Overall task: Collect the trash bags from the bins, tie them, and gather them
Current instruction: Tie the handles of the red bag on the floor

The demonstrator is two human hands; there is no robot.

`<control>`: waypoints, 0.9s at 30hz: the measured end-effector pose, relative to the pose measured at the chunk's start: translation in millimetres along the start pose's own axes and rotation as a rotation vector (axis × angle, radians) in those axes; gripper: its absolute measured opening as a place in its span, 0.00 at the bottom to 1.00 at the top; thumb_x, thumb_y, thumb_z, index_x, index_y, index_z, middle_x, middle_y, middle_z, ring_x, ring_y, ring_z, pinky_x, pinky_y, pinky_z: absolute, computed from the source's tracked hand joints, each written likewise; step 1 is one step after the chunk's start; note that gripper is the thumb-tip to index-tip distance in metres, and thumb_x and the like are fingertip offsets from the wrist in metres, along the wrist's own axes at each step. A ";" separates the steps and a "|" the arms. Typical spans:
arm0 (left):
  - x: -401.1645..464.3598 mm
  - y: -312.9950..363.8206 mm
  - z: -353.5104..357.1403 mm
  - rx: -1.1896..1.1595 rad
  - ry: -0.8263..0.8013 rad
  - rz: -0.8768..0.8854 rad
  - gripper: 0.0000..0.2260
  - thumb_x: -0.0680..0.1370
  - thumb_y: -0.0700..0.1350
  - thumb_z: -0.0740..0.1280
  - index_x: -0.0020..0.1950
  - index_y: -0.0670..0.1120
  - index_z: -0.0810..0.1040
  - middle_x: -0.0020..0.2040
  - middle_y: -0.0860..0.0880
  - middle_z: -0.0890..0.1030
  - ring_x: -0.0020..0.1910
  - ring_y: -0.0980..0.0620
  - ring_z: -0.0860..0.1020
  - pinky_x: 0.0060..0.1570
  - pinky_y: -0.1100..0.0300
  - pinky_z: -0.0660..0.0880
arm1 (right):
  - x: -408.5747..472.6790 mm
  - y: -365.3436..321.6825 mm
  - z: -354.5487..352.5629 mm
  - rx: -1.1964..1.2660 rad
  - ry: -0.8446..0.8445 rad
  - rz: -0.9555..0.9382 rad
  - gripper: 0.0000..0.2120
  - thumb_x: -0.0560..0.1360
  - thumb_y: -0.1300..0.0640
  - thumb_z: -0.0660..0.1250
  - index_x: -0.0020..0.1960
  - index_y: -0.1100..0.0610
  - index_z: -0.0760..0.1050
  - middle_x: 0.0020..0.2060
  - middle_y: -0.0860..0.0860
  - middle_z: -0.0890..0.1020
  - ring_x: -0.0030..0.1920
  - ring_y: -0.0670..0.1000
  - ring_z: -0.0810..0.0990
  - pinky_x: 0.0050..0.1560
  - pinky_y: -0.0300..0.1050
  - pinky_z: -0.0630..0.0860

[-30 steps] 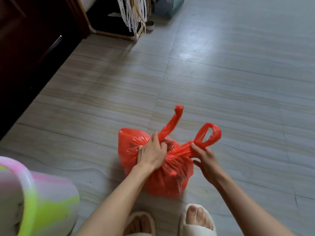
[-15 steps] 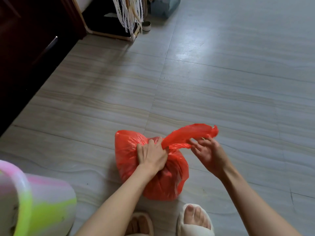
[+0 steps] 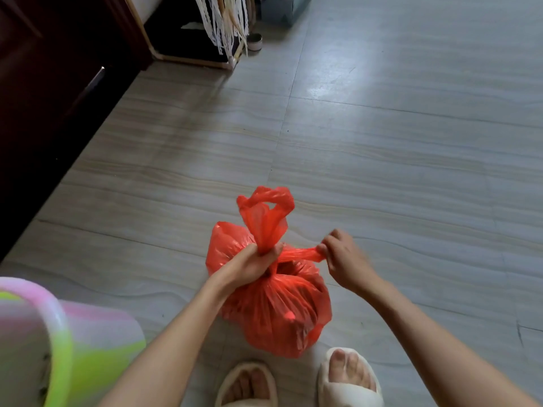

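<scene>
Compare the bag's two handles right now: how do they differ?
The upright handle stands as an open loop above the left hand, which grips its base; the stretched handle is pulled sideways into a thin cord, pinched by the right hand. Both belong to the red bag.

looks like a home: tiled floor (image 3: 382,142), dark wood cabinet (image 3: 44,98), slippers (image 3: 349,383) on feet.

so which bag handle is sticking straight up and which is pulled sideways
The handle loop above the left hand stands up; the right hand stretches the other handle sideways.
</scene>
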State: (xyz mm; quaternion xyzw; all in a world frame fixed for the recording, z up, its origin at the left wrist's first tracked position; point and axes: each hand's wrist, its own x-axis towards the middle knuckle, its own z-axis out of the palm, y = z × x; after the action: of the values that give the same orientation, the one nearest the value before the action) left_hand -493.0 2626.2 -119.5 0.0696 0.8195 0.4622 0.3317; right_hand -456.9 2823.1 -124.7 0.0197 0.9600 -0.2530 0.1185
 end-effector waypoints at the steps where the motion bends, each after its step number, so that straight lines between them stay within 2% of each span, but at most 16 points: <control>1: -1.1 2.9 1.1 0.128 -0.010 0.012 0.25 0.73 0.64 0.58 0.49 0.42 0.78 0.45 0.43 0.80 0.49 0.49 0.77 0.58 0.52 0.70 | 1.1 -4.3 -3.7 -0.030 0.054 0.029 0.13 0.80 0.54 0.54 0.50 0.61 0.73 0.50 0.59 0.76 0.52 0.61 0.75 0.47 0.52 0.69; 3: -2.6 11.5 4.4 0.477 0.069 0.015 0.18 0.78 0.55 0.59 0.50 0.41 0.79 0.52 0.38 0.81 0.54 0.41 0.78 0.50 0.53 0.70 | 1.0 -14.2 -11.6 -0.036 0.156 0.080 0.12 0.79 0.55 0.54 0.51 0.60 0.72 0.49 0.61 0.80 0.50 0.64 0.77 0.43 0.52 0.69; 5: -1.8 14.3 4.7 0.520 0.159 0.038 0.15 0.78 0.50 0.61 0.48 0.39 0.79 0.53 0.37 0.81 0.56 0.39 0.76 0.45 0.53 0.69 | -1.4 -22.3 -15.2 0.100 0.288 0.061 0.12 0.79 0.54 0.56 0.49 0.61 0.74 0.43 0.63 0.82 0.46 0.66 0.78 0.39 0.51 0.68; 6: -0.8 14.7 3.3 0.464 0.183 0.042 0.15 0.77 0.50 0.62 0.45 0.39 0.80 0.50 0.37 0.82 0.54 0.40 0.78 0.42 0.54 0.68 | -2.7 -25.8 -16.2 0.186 0.346 0.047 0.13 0.78 0.54 0.56 0.46 0.61 0.74 0.40 0.62 0.82 0.43 0.66 0.79 0.37 0.50 0.67; 8: -1.1 12.4 0.5 0.295 0.167 0.064 0.20 0.74 0.57 0.60 0.35 0.42 0.78 0.34 0.44 0.82 0.41 0.48 0.81 0.35 0.56 0.66 | -4.8 -28.6 -16.2 0.302 0.404 0.057 0.15 0.75 0.54 0.55 0.42 0.62 0.75 0.36 0.63 0.81 0.38 0.65 0.77 0.35 0.48 0.64; 10: -5.2 12.1 -3.7 0.039 0.145 0.054 0.22 0.75 0.58 0.61 0.27 0.45 0.71 0.21 0.53 0.74 0.27 0.59 0.74 0.32 0.58 0.65 | -5.7 -30.7 -15.9 0.354 0.407 0.092 0.13 0.77 0.58 0.58 0.40 0.64 0.75 0.35 0.65 0.80 0.38 0.64 0.77 0.35 0.46 0.59; 12: -9.8 11.0 -8.5 -0.178 0.067 -0.019 0.22 0.78 0.55 0.60 0.27 0.46 0.75 0.22 0.54 0.75 0.25 0.60 0.73 0.33 0.60 0.68 | -5.3 -32.4 -20.1 0.397 0.384 0.115 0.10 0.77 0.63 0.60 0.41 0.65 0.77 0.36 0.64 0.81 0.39 0.62 0.77 0.35 0.44 0.57; 13: -11.6 9.8 -11.0 -0.265 -0.004 -0.068 0.21 0.78 0.55 0.59 0.31 0.46 0.79 0.25 0.54 0.78 0.27 0.59 0.75 0.34 0.61 0.69 | -5.2 -33.4 -23.0 0.431 0.374 0.115 0.10 0.77 0.64 0.60 0.40 0.66 0.77 0.34 0.61 0.81 0.38 0.60 0.77 0.35 0.43 0.57; 15: -13.3 5.6 -13.2 -0.422 -0.151 -0.166 0.18 0.80 0.55 0.54 0.49 0.49 0.80 0.35 0.53 0.82 0.34 0.59 0.78 0.38 0.64 0.72 | -8.3 -39.0 -30.5 0.515 0.342 0.078 0.11 0.77 0.64 0.61 0.38 0.63 0.77 0.26 0.49 0.76 0.33 0.54 0.74 0.32 0.38 0.61; 16: -12.0 2.4 -13.2 -0.465 -0.184 -0.194 0.17 0.80 0.54 0.52 0.57 0.50 0.77 0.40 0.54 0.83 0.37 0.60 0.80 0.40 0.65 0.73 | -11.4 -42.6 -33.8 0.561 0.307 0.037 0.12 0.76 0.64 0.62 0.34 0.60 0.76 0.22 0.45 0.73 0.30 0.47 0.72 0.31 0.34 0.63; 17: -10.9 0.1 -12.4 -0.513 -0.187 -0.209 0.16 0.81 0.53 0.50 0.60 0.52 0.74 0.42 0.54 0.83 0.39 0.61 0.80 0.41 0.67 0.73 | -15.6 -45.9 -34.9 0.619 0.243 -0.008 0.15 0.76 0.64 0.62 0.31 0.56 0.73 0.19 0.45 0.72 0.26 0.42 0.70 0.29 0.32 0.63; 19: -10.5 -1.8 -8.8 -0.629 -0.133 -0.209 0.14 0.81 0.51 0.49 0.58 0.53 0.73 0.44 0.52 0.83 0.40 0.60 0.81 0.38 0.68 0.76 | -25.6 -49.3 -33.1 0.743 0.053 -0.098 0.15 0.76 0.63 0.63 0.30 0.56 0.72 0.18 0.45 0.71 0.22 0.40 0.68 0.26 0.30 0.63; 21: -9.5 -5.2 -4.3 -0.694 -0.060 -0.170 0.14 0.81 0.49 0.51 0.59 0.50 0.73 0.50 0.48 0.81 0.46 0.56 0.80 0.45 0.66 0.76 | -33.8 -45.9 -29.8 0.747 -0.140 -0.152 0.11 0.76 0.61 0.63 0.34 0.60 0.75 0.21 0.44 0.73 0.24 0.39 0.70 0.28 0.29 0.64; 22: -9.5 -6.2 -2.1 -0.716 -0.037 -0.142 0.14 0.81 0.48 0.52 0.60 0.48 0.74 0.51 0.48 0.80 0.48 0.55 0.79 0.49 0.65 0.75 | -36.8 -41.8 -28.5 0.720 -0.223 -0.164 0.10 0.76 0.62 0.63 0.36 0.57 0.75 0.22 0.42 0.75 0.25 0.38 0.71 0.29 0.28 0.65; 24: -10.5 -8.0 2.9 -0.767 0.023 -0.095 0.11 0.79 0.44 0.57 0.57 0.45 0.76 0.46 0.49 0.83 0.45 0.56 0.80 0.47 0.66 0.76 | -41.2 -33.2 -27.4 0.679 -0.362 -0.170 0.12 0.76 0.65 0.62 0.38 0.51 0.74 0.24 0.38 0.77 0.26 0.38 0.73 0.31 0.29 0.66; 27: -9.1 -6.3 8.4 -0.816 0.050 -0.083 0.07 0.77 0.36 0.61 0.50 0.44 0.77 0.35 0.53 0.84 0.35 0.60 0.81 0.35 0.70 0.76 | -42.1 -26.8 -26.3 0.545 -0.450 -0.187 0.12 0.76 0.66 0.62 0.40 0.51 0.75 0.26 0.42 0.76 0.27 0.41 0.74 0.33 0.34 0.70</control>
State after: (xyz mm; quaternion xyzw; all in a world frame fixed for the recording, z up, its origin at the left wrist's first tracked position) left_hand -479.7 2624.8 -123.2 -0.1122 0.5787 0.7372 0.3303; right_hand -424.4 2813.6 -79.6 -0.0933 0.8049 -0.5072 0.2934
